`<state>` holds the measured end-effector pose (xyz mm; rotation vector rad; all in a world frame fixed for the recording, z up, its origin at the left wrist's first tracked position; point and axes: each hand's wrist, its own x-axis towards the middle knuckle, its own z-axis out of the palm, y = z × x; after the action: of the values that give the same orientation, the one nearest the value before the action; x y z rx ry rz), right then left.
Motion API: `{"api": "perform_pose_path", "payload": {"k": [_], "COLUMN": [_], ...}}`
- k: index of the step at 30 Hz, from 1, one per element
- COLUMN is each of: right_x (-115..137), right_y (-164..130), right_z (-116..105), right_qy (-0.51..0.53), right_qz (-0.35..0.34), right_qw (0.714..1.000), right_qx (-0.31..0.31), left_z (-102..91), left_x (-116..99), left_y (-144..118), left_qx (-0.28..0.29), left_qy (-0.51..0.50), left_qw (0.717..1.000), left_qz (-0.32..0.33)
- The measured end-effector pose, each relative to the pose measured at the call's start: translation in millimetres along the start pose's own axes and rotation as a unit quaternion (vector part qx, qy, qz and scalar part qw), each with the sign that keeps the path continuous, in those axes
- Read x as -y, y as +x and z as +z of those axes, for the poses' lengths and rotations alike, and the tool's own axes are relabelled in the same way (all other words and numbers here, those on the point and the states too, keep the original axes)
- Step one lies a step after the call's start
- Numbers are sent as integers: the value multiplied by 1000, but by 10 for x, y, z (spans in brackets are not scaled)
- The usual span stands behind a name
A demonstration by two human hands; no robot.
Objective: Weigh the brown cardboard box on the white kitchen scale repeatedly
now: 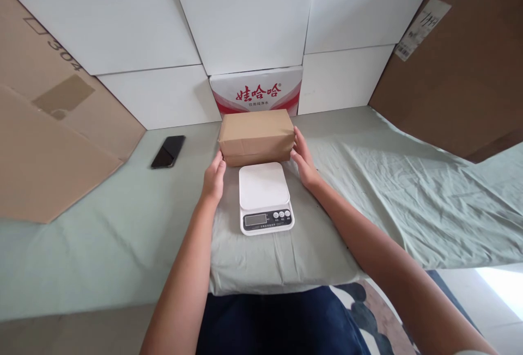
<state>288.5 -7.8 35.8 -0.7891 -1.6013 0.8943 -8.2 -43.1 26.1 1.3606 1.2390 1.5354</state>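
Behind the scale, at the far side of the cloth-covered surface, sits the brown parcel point(256, 136), a squat rectangular package wrapped in kraft paper with a seam running along its front face, square to you and touching or nearly touching the back edge of the white kitchen scale point(265, 197). You have it bracketed: your left hand point(214, 178) lies flat against its left end, fingers together and pointing away from you, and your right hand point(303, 161) presses the right end the same way, palm open against the paper; neither is curled under it, so this is a squeeze between two flat palms. It looks stiff and boxy, likely cardboard or stacked sheets inside, and could be moderately heavy for its bulk. The paper is smooth and may slide under flat palms, so you would do better to hook your fingertips under the lower edges at both ends. It does not look fragile. The scale's platform is bare and its display sits nearest you. Further left a dark phone point(168, 151) lies on the green sheet point(102, 235); behind the parcel stands a red-and-white printed carton point(256, 92), with white boards and brown cardboard around.
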Motion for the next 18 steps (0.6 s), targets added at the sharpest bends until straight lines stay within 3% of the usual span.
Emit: {"api": "perform_pose_path", "payload": {"k": [4,8,13,18], "right_x": [177,306,412,515], "right_y": [-50,-86,-176,-613], "right_z": [20,46,-16,-79], "right_qy": [18,36,32,57], "right_qz": [-66,-87,-74,-63], "right_qw": [998,996,996,996], "right_qx": [14,1,-32,-24], "left_z": [-78,-49,-14,-71], "left_x": [-237,-380,-378,-317], "left_y": [-149,-323,-577,-1050], "left_qx": [-15,-39,-50,-65], "left_qy": [-4,-53,-76,-88], "left_qw": [997,993,989,989], "left_qz": [73,98,114,100]}}
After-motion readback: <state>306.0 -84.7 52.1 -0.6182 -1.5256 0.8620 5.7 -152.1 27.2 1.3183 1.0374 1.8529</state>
